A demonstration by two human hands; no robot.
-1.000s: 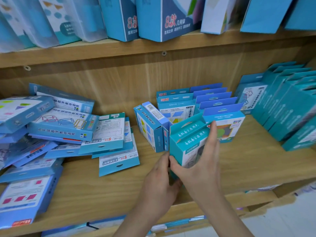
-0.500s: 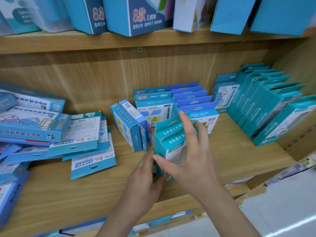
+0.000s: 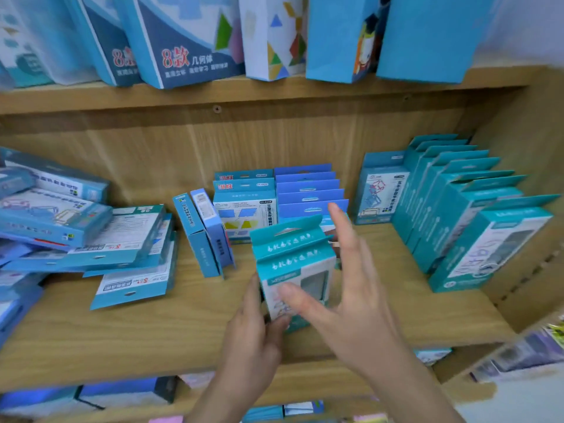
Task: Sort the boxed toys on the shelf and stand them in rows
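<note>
Teal boxes (image 3: 290, 254) upright on shelf (image 3: 183, 331); left hand (image 3: 250, 346) grips, right hand (image 3: 351, 306) fingers splayed.

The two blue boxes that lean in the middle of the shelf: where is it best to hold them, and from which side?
Probably pinch the leaning blue boxes together across their broad outer faces, near the top, coming from the front and above. Their narrow edges face forward with bare shelf before them, while the standing row sits close on their right.
</note>
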